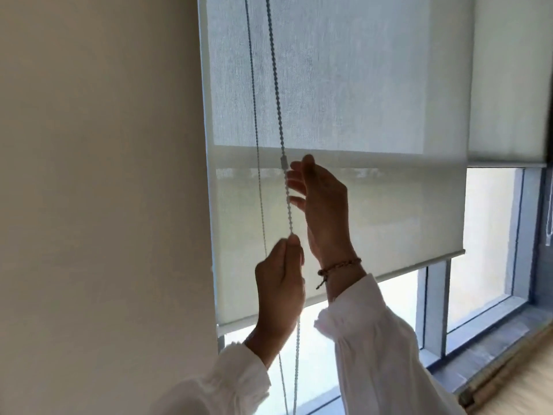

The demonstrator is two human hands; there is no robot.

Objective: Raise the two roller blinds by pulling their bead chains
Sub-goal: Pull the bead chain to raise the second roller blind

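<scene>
Two hands, left hand (279, 283) gripping bead chain (276, 94)

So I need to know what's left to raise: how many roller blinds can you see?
2. The near blind hangs in front of both hands, its bottom bar low over the window. The far blind is at the right, its bottom edge higher. Any others would be out of frame.

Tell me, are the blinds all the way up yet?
Not yet. The far blind already sits higher, with open glass under its bottom bar. The near blind hangs lower and is being worked on: the left hand is closed around the bead chain, and the right hand is open beside it higher up. Both blinds cover most of the window, so more pulling is left.
</scene>
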